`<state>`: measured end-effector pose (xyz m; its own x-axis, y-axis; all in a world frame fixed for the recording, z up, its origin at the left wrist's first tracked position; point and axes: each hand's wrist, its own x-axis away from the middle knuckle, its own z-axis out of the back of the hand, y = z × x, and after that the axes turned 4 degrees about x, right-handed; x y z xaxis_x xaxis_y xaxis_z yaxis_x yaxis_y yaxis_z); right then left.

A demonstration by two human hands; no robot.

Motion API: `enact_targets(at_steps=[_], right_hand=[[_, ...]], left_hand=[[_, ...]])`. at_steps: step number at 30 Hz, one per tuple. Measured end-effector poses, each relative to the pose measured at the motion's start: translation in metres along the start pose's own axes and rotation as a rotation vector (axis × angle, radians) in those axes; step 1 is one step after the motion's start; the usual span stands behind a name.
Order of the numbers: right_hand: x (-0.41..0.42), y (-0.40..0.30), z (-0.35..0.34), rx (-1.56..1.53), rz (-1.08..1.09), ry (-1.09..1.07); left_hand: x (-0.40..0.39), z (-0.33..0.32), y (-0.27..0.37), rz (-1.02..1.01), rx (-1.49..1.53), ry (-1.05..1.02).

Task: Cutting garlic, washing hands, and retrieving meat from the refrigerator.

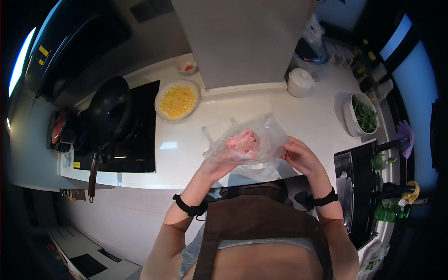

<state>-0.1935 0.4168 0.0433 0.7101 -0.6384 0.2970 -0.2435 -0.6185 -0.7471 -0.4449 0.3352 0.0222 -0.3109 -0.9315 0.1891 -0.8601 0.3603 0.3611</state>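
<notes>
A clear plastic bag [271, 136] is held up over the front of the white counter. A lump of pinkish-red meat [243, 141], frosty in look, shows in the middle of the bag. My left hand [218, 166] supports the bag from below, its fingers partly hidden behind the plastic. With thumb and fingers, my right hand [299, 152] pinches the bag's right edge. I cannot tell whether the meat lies wholly within the plastic.
Left, a black wok [110, 108] stands on the black cooktop [145, 140], its handle jutting over the counter edge. A plate of yellow food pieces [177, 101], a small bowl [186, 65], a lidded white pot [300, 82] and a container of leafy greens [364, 113] surround the counter. The sink [344, 189] is right.
</notes>
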Motion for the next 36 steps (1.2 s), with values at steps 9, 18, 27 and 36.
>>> enact_targets(at_steps=[9,18,27,36], right_hand=[[-0.006,0.028,0.048,0.652,-0.155,0.175],[-0.011,0.037,0.038,1.33,0.154,0.463],[-0.027,0.032,0.014,1.765,0.662,0.121],[-0.055,0.045,0.045,2.145,0.558,0.046]], left_hand=[[-0.014,0.055,-0.01,0.175,-0.656,0.113],[-0.005,0.056,0.004,-0.04,-1.629,0.372],[0.028,0.032,-0.019,-0.819,-2.031,0.561],[0.019,0.08,-0.018,-0.781,-2.235,0.652]])
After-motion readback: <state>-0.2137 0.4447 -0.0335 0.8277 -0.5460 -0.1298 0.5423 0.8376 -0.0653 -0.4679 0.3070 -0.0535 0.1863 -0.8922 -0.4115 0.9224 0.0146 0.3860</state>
